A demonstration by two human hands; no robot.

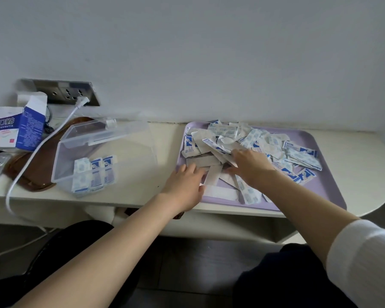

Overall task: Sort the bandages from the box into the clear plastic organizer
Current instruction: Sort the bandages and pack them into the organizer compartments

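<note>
Both your left hand (185, 183) and right hand (251, 165) rest with fingers (192, 169) spread and relaxed on the bandages (298, 154), a loose white-and-blue heap under and beyond them.

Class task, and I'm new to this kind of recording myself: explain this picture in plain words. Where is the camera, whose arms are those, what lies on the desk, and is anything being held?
There is no machine here. A person wears a camera on the head, so you look down along their own arms. The left hand lies flat at the near left corner of a purple tray, touching strips and holding nothing. The right hand rests on the pile of bandages heaped in that tray; whether it pinches one cannot be told. Left of the tray stands a clear organizer with its lid open and a few sorted bandages upright inside. Further left sits the opened box, beside a white cable plugged into a wall socket.
</note>
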